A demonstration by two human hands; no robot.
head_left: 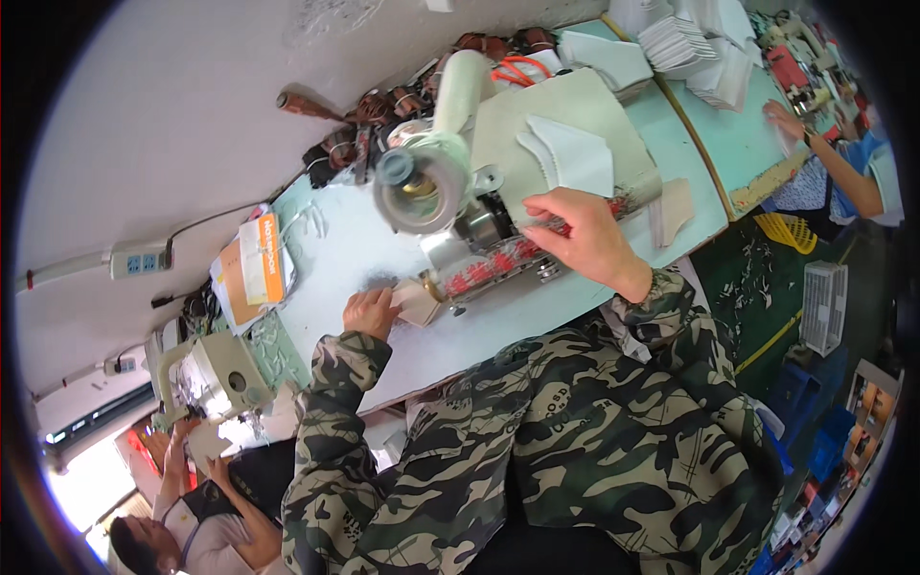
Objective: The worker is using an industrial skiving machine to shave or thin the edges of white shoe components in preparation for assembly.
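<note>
My left hand [372,312] grips the edge of a small beige flat piece [418,302], which lies against the left end of a bench machine. This machine [551,105] has a cream body, a round ring-shaped head, a metal cylinder and a red-marked front bar. Over the bar hovers my right hand [585,238], its thumb and forefinger apart with nothing visible between them. Just behind it, several white curved pieces [573,158] rest in a stack on the machine's flat top. More pale pieces [674,209] lie at the machine's right end.
The light blue table [331,278] carries papers and an orange-white box [262,259] at left. Dark motor parts and a hammer-like tool [309,105] line the wall. White stacks [676,48] stand far right. One co-worker [182,537] sits lower left at a sewing machine [216,379]; another's hand [784,120] shows right.
</note>
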